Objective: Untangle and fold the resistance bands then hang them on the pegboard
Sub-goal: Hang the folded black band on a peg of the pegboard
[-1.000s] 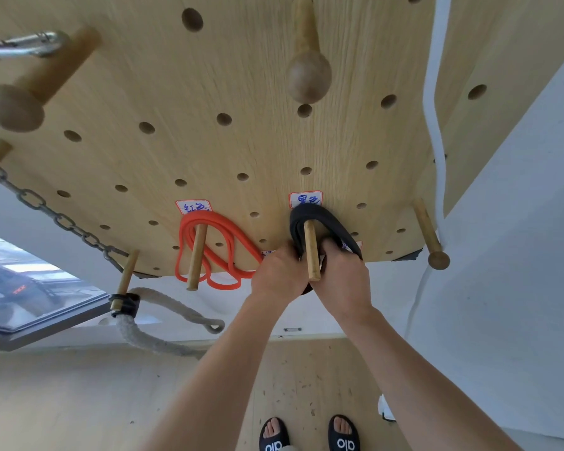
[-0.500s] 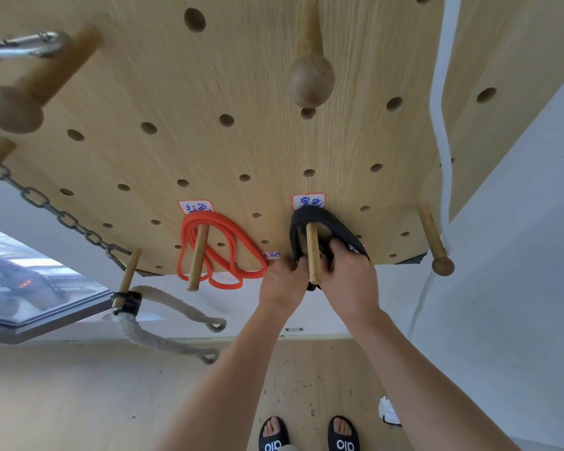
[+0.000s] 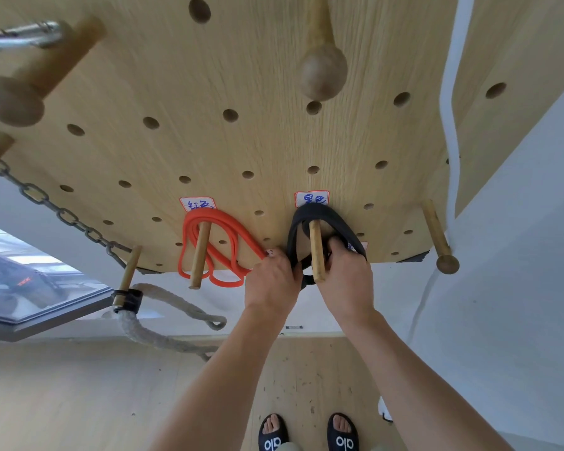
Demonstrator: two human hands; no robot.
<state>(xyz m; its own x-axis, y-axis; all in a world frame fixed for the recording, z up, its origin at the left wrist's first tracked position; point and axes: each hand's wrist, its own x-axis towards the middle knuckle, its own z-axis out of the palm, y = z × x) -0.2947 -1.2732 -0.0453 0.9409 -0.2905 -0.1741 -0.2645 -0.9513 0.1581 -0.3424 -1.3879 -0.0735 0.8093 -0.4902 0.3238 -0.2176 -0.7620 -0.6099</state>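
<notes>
A folded black resistance band [image 3: 319, 212] is looped over a wooden peg [image 3: 316, 252] low on the wooden pegboard [image 3: 241, 70], under a white label. My left hand [image 3: 272, 281] grips the band's left side below the peg. My right hand [image 3: 345, 278] grips its right side, fingers curled around the band by the peg. The band's lower end is hidden behind my hands. To the left, a folded red resistance band [image 3: 222, 245] hangs on its own peg [image 3: 198, 255] under another label.
Round-headed pegs [image 3: 321, 73] stick out higher on the board, another [image 3: 438, 239] at the right edge. A chain [image 3: 56, 213] and a thick rope [image 3: 163, 307] hang at the left, a white cord [image 3: 450, 102] at the right. My sandalled feet [image 3: 308, 432] stand on the wooden floor.
My hands stay on the black band at the peg. The right fingers have shifted slightly up along the band; the view moved a little.
</notes>
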